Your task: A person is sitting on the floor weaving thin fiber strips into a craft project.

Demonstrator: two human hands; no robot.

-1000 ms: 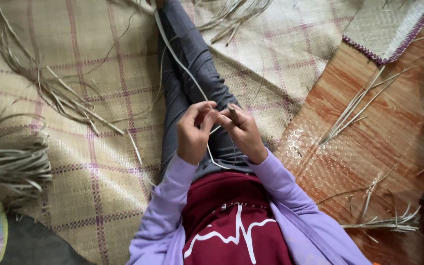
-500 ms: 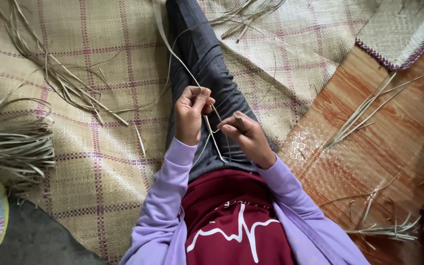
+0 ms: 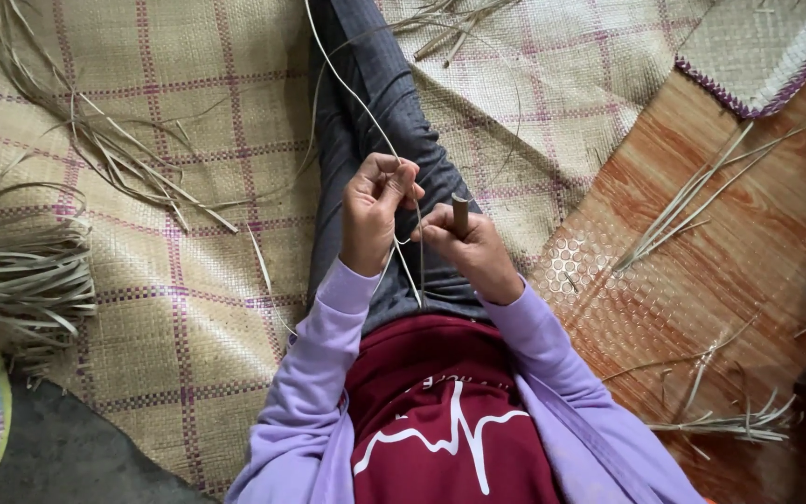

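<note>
The left hand (image 3: pixel 377 213) is pinching the strip (image 3: pixel 358 98), its long axis running up-left away from it; the right hand (image 3: pixel 466 245) is gripping a stick (image 3: pixel 460 213) just beside it.

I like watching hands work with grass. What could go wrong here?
The thin strip pinched in the left hand might snap or slip free if pulled hard. The right hand grips a small stick-like tool close to the other fingers, so it could poke them. Loose strands on the mat could tangle.

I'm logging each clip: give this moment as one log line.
left hand: pinches pale strip | right hand: holds brown stick tool | woven mat underneath
</note>
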